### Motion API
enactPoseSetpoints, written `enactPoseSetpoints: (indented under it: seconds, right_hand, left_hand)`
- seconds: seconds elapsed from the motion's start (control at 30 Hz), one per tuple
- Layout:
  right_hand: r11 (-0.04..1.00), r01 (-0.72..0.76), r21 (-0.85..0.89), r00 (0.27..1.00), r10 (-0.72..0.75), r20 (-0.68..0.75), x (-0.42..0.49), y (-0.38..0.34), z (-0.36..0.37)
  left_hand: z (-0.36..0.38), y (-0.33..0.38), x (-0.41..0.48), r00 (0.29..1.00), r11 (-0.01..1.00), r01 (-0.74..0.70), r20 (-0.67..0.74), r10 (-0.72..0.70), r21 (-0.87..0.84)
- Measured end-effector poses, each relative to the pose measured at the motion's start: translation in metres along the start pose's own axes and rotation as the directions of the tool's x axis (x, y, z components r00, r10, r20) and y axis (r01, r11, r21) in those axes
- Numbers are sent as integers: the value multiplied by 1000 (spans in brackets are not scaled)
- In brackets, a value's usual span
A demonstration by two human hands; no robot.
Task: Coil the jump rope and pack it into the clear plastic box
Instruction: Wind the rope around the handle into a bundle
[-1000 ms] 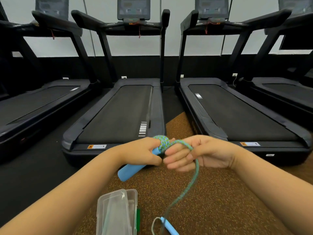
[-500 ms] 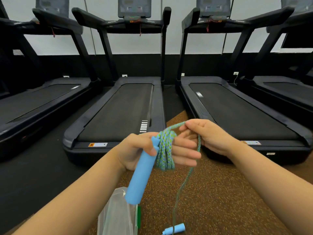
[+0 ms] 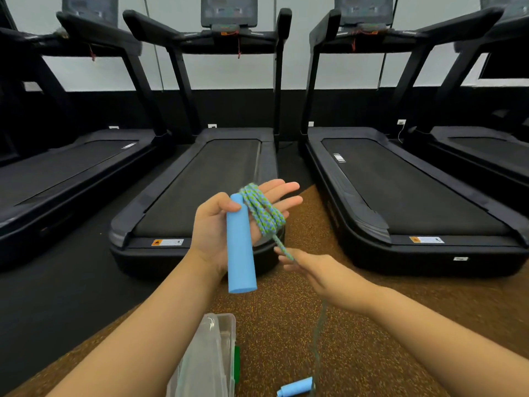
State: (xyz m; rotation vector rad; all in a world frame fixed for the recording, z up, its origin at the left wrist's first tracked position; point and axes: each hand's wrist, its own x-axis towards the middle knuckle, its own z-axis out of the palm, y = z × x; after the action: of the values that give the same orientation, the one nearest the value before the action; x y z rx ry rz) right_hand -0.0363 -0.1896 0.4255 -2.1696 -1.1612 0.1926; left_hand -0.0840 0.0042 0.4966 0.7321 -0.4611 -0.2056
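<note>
My left hand (image 3: 210, 224) is palm up, its thumb holding a light blue foam handle (image 3: 240, 250) upright against the palm. Several turns of the green-and-blue jump rope (image 3: 264, 214) are wound round its straight fingers. Just below the coil, my right hand (image 3: 323, 273) pinches the rope's free length, which hangs down blurred to the second blue handle (image 3: 296, 386) on the floor. The clear plastic box (image 3: 213, 353) lies open on the floor beneath my left forearm.
Black treadmills (image 3: 211, 179) stand side by side right in front of me, their rear ends close to my hands. I am over brown speckled rubber flooring (image 3: 372, 353), with a black floor to the left. A green object (image 3: 237, 365) lies at the box's right edge.
My left hand turned palm up and its fingers straightened under the coil. My right hand dropped from above the coil to below it, drawing the rope down. The floor handle shifted right.
</note>
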Motion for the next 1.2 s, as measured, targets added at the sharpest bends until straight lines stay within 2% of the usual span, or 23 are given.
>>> enactPoseSetpoints:
  seconds: [0.1, 0.17, 0.27, 0.37, 0.53, 0.63, 0.73, 0.87, 1.07, 1.2]
  right_hand:
    - [999, -19, -25, 986, 23, 162, -6, 2, 3]
    - [990, -95, 104, 961, 64, 270, -9, -9, -3]
    - [894, -260, 366, 900, 87, 426, -10, -22, -11]
    - [818, -312, 483, 870, 42, 492, -8, -24, -19]
    - [760, -337, 556, 865, 17, 502, -4, -27, -32]
    - [778, -332, 533, 857, 13, 515, -1, -33, -37]
    - [792, -319, 521, 857, 6, 515, 2, -40, -43]
    - [816, -298, 495, 862, 7, 506, 2, -46, -54]
    - [842, -300, 449, 864, 40, 502, 0, -46, -60]
    - [873, -278, 401, 864, 46, 501, -4, -50, -63]
  left_hand:
    - [-6, 6, 2, 998, 999, -22, -58, 25, 46]
    - [-11, 8, 5, 995, 998, -13, -96, 19, 67]
    - [-16, 8, 6, 991, 988, 54, -133, -34, 147]
    - [-17, 6, 6, 988, 963, 114, -128, -84, 246]
    - [-14, 6, 8, 987, 906, 110, -153, -50, 409]
    - [-9, 6, 10, 975, 808, 114, -219, 19, 578]
    - [-9, 4, 13, 970, 760, 82, -227, 87, 644]
    - [-12, 2, 10, 974, 637, 104, -207, 89, 764]
    - [-21, -5, 3, 976, 556, 160, -215, 35, 816]
    - [-26, -12, -2, 969, 551, 182, -242, 39, 814]
